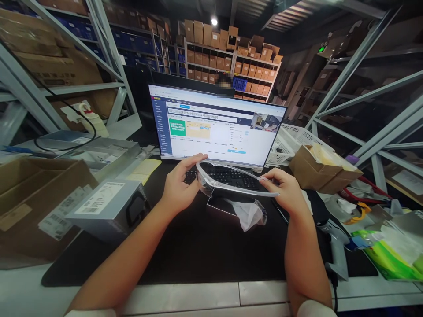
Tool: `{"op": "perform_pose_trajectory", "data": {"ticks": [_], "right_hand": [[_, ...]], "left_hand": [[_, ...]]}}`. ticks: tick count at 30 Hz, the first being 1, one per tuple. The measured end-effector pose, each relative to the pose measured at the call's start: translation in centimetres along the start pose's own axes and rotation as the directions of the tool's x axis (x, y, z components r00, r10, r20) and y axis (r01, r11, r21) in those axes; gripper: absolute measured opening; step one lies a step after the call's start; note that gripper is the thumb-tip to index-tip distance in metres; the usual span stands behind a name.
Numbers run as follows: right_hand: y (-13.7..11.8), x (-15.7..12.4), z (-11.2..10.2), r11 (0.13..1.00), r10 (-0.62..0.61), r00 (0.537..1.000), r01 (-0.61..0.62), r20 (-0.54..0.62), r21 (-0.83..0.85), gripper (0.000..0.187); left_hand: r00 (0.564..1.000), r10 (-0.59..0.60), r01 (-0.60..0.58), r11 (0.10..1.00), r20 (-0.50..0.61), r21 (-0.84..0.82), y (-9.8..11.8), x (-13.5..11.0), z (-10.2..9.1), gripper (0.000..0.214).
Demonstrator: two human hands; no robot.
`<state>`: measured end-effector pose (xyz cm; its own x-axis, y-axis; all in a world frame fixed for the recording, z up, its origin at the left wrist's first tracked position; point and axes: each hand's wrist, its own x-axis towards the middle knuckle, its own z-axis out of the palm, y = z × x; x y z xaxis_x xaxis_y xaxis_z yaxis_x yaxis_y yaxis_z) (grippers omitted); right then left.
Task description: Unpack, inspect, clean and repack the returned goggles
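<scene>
A long, narrow part sealed in a clear plastic sleeve (231, 176) is held level above the keyboard (228, 177), just below the middle of the view, and is gripped at both ends by the two hands, which are kept well apart. The left hand (180, 185) is closed around the strip's left end, with the thumb laid over the top edge and the fingers curled beneath. The right hand (284, 189) is pinched on the right end, the fingertips being set on the upper rim. From the underside of the strip, toward 6 o'clock, a loose tail of crumpled plastic wrap (249, 213) is seen hanging over the black desk mat (198, 246). At 12 o'clock from the hands, a monitor (218, 125) is lit with a form page whose text is too small to be read. At 9 o'clock of the left hand, a grey metal box (109, 207) with a white label is laid flat, and farther out at 9 o'clock an open cardboard box (36, 198) is placed. At 3 o'clock of the right hand, an opened brown carton (317, 169) is set, with a white mesh basket (291, 141) behind it at 1 o'clock. At 4 o'clock, a handheld scanner (335, 246) is laid beside green packets (390, 257).
</scene>
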<state>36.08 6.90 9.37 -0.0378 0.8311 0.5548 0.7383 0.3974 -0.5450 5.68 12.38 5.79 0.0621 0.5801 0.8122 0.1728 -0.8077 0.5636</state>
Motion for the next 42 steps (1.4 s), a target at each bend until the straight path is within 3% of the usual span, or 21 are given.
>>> {"op": "perform_pose_trajectory", "data": {"ticks": [6,10,12,15,18,19,21,23,26,28,30,33,35,38,39,41,42], "right_hand": [[-0.3,0.0,0.0,0.998,0.065,0.998,-0.066,0.026,0.003,0.023],[-0.6,0.0,-0.4,0.99,0.127,0.983,-0.134,0.132,0.045,0.03],[-0.8,0.1,-0.7,0.978,0.161,0.952,-0.189,0.262,0.087,0.032],[-1.1,0.1,-0.8,0.936,0.164,0.849,-0.295,0.502,0.192,0.037],[-1.2,0.0,0.6,0.835,0.093,0.722,-0.431,0.686,0.34,0.042],[-1.2,0.0,1.5,0.789,0.078,0.698,-0.48,0.712,0.384,0.043],[-1.1,0.1,3.6,0.717,0.09,0.723,-0.525,0.685,0.459,0.045],[-0.7,0.5,5.5,0.716,0.141,0.816,-0.475,0.561,0.512,0.043],[-0.1,1.1,6.6,0.733,0.166,0.922,-0.352,0.349,0.583,0.023],[-0.1,1.2,6.1,0.697,0.126,0.949,-0.293,0.29,0.655,0.027],[-0.5,0.9,5.3,0.717,0.09,0.959,-0.249,0.267,0.651,0.031],[-1.7,0.1,4.6,0.883,0.074,0.97,-0.172,0.232,0.437,0.025],[-2.2,-0.3,4.5,0.926,0.037,0.953,-0.146,0.301,0.348,0.027],[-1.6,-0.2,4.2,0.807,-0.014,0.893,-0.256,0.45,0.532,0.029],[-1.0,0.0,3.9,0.736,0.005,0.914,-0.278,0.405,0.618,0.031],[0.2,0.5,3.0,0.626,0.128,0.978,-0.209,0.165,0.751,0.032],[0.7,0.7,2.6,0.604,0.192,0.981,-0.148,0.036,0.783,0.033]], "left_hand": [[0.993,0.121,-0.12,0.988,0.002,-0.095,-0.1,-0.2,0.3,0.047],[0.969,0.201,-0.172,0.966,0.141,-0.195,-0.1,-0.5,0.5,0.054],[0.964,0.155,-0.092,0.958,0.218,-0.273,-0.1,-0.8,0.7,0.052],[0.955,0.015,0.129,0.879,0.298,-0.458,0.0,-1.4,1.5,0.043],[0.914,-0.125,0.363,0.679,0.386,-0.638,0.1,-2.2,3.0,0.035],[0.895,-0.175,0.427,0.6,0.409,-0.677,0.2,-2.4,3.6,0.035],[0.849,-0.293,0.527,0.443,0.439,-0.725,0.3,-2.9,4.8,0.037],[0.789,-0.433,0.583,0.306,0.436,-0.752,0.3,-3.0,5.6,0.038],[0.714,-0.604,0.579,0.224,0.355,-0.784,-0.1,-2.7,6.2,0.04],[0.681,-0.679,0.561,0.242,0.275,-0.792,-0.6,-2.3,6.1,0.043],[0.676,-0.706,0.558,0.306,0.209,-0.771,-1.0,-2.0,6.0,0.045],[0.744,-0.646,0.57,0.48,0.172,-0.667,-1.4,-2.1,5.6,0.045],[0.793,-0.571,0.581,0.6,0.214,-0.55,-1.3,-2.2,5.3,0.044],[0.818,-0.519,0.573,0.699,0.249,-0.428,-1.1,-2.3,4.9,0.044],[0.824,-0.519,0.565,0.715,0.228,-0.412,-1.1,-2.2,4.8,0.044],[0.84,-0.52,0.536,0.752,0.153,-0.384,-1.1,-2.0,4.6,0.044],[0.85,-0.515,0.519,0.779,0.111,-0.352,-1.1,-1.9,4.5,0.044]]}}
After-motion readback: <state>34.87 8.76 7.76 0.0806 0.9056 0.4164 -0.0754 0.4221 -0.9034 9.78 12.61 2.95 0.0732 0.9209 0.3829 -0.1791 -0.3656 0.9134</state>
